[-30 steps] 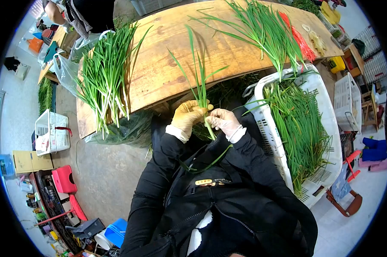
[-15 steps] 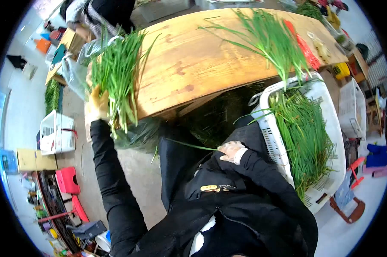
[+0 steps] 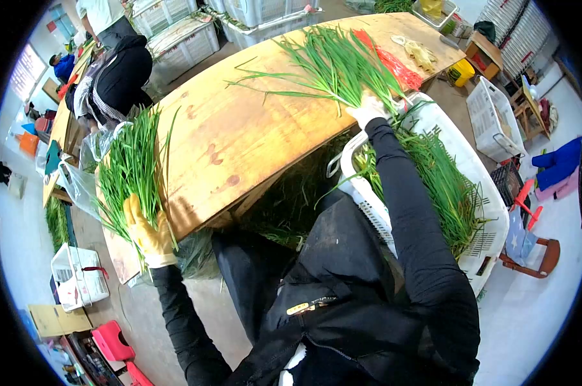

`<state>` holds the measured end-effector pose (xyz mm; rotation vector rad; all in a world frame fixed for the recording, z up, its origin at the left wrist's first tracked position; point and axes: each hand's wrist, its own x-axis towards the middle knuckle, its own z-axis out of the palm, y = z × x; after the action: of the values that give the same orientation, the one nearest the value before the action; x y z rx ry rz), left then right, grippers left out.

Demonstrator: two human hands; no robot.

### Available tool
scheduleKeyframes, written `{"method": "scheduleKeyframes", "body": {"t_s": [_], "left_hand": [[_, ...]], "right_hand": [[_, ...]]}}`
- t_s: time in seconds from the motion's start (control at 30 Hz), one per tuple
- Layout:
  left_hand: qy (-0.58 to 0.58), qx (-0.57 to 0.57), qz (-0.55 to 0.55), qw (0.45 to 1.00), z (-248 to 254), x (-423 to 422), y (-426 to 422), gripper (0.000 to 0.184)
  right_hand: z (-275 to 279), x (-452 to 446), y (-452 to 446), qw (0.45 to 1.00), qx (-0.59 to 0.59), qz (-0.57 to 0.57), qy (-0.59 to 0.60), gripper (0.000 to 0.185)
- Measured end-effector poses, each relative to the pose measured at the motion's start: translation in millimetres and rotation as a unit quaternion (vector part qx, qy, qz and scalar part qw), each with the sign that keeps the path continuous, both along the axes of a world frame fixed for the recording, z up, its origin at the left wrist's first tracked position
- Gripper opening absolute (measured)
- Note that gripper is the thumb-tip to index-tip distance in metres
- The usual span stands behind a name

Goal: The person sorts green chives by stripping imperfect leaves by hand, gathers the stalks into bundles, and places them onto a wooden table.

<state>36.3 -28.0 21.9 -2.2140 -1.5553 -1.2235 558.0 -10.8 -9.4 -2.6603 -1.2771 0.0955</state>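
At the left end of the table lies a pile of garlic chives (image 3: 131, 170). On its stem ends rests my left hand (image 3: 149, 235) in a yellow glove, thumb and fingers apart. Across the table, my gloved right hand (image 3: 368, 110) closes around the pale stem ends of another bunch of garlic chives (image 3: 336, 67), whose leaves fan out away from me. Its fingertips are partly hidden by the stems. Below my right forearm, a white plastic crate (image 3: 497, 248) holds more long green leaves (image 3: 442, 186).
The wooden table (image 3: 239, 128) curves across in front of me. A red net bag (image 3: 394, 64) and pale gloves (image 3: 416, 53) lie at its right end. Beyond the left end a person (image 3: 120, 77) bends over. White crates (image 3: 175, 48) are stacked behind the table.
My right hand has moved from my lap, where it held a single stalk, up to the right-hand bunch. My left hand has spread over the left pile's stems. The view has shifted.
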Motion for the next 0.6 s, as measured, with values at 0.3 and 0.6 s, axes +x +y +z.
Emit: {"method": "scheduleKeyframes", "body": {"t_s": [0.3, 0.6], "left_hand": [[-0.196, -0.250, -0.192, 0.928, -23, 97, 6, 0.037], [-0.061, -0.321, -0.100, 0.940, -40, 166, 63, 0.021]], "right_hand": [[-42, -133, 8, 0.870, 0.296, 0.301, 0.256, 0.036], [13, -150, -29, 0.918, 0.267, 0.251, 0.150, 0.026]]}}
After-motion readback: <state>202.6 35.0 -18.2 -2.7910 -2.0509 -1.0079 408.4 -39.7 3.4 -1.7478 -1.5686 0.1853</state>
